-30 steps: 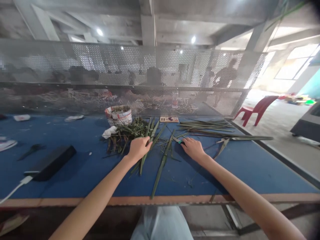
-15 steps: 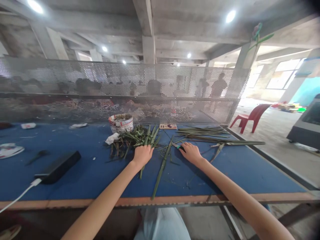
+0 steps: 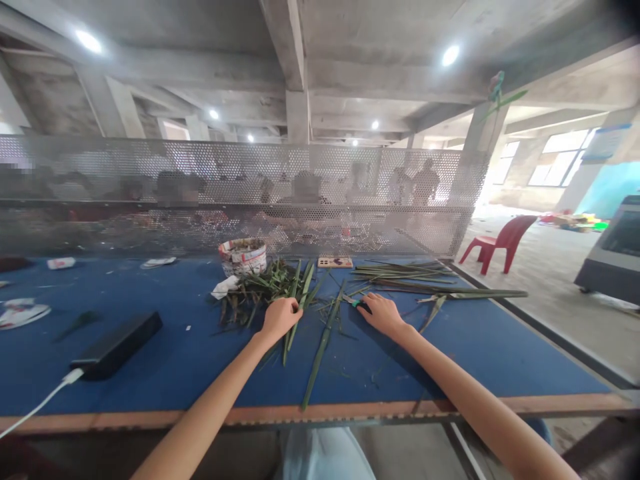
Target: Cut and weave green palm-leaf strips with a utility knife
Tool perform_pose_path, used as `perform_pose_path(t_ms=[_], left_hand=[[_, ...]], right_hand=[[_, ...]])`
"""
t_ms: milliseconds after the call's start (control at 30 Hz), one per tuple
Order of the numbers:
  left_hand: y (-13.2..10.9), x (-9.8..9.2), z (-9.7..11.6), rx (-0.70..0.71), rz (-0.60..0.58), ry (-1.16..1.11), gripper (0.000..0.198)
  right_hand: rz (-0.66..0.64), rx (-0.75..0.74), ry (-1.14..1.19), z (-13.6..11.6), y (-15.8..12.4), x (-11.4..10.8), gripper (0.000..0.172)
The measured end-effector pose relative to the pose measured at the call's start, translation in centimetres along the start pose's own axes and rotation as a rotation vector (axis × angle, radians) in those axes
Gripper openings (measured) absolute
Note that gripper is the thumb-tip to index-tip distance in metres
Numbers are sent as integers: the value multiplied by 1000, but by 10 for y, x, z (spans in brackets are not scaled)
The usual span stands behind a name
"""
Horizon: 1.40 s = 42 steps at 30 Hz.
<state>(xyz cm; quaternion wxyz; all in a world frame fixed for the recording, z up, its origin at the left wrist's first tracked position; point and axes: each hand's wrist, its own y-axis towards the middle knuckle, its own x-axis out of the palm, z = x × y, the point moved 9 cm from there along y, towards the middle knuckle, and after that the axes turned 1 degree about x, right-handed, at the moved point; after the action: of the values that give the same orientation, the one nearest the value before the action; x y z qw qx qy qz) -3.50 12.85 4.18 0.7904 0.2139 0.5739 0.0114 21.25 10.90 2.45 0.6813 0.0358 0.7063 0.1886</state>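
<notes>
My left hand [image 3: 281, 319] is closed with curled fingers around long green leaf strips [image 3: 305, 285] at the right edge of a leafy heap [image 3: 270, 280]. In my right hand [image 3: 383, 312] is a small knife [image 3: 354, 302] with a teal and black handle, its pale tip pointing left. Between the two hands, a long leaf blade [image 3: 325, 343] lies lengthwise, its near end at the table's front edge. Thin green scraps are scattered around it. Some of the left fingers are hidden.
Behind the heap stands a wrapped bucket [image 3: 243, 257], with a patterned phone-like case [image 3: 335, 263] to its right. More long leaves [image 3: 405, 273] lie at right. A black power bank [image 3: 120, 347] with a white cable sits at left. A perforated metal screen [image 3: 340, 193] borders the far side.
My left hand has shifted slightly left, and its fingers are more curled at the strips. My right hand keeps the knife in nearly the same place. The view has tilted up a little.
</notes>
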Motion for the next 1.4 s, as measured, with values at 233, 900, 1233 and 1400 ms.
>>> perform_pose_path(t_ms=[233,900,1233,1400], left_hand=[[-1,-8,1,-35,-30,-209,10],[-1,22,75,-79,-316,-1203,30],[2,58,69,-226,-397,-1544,31],[-2,66,62,-300,-434,-1682,21]], right_hand=[[38,-23,26,-4,-1,-2,27],[-85,-20,1433,-81,48,11,58],[-202,56,1677,-65,33,21,45],[-277,38,1750,-78,28,25,43]])
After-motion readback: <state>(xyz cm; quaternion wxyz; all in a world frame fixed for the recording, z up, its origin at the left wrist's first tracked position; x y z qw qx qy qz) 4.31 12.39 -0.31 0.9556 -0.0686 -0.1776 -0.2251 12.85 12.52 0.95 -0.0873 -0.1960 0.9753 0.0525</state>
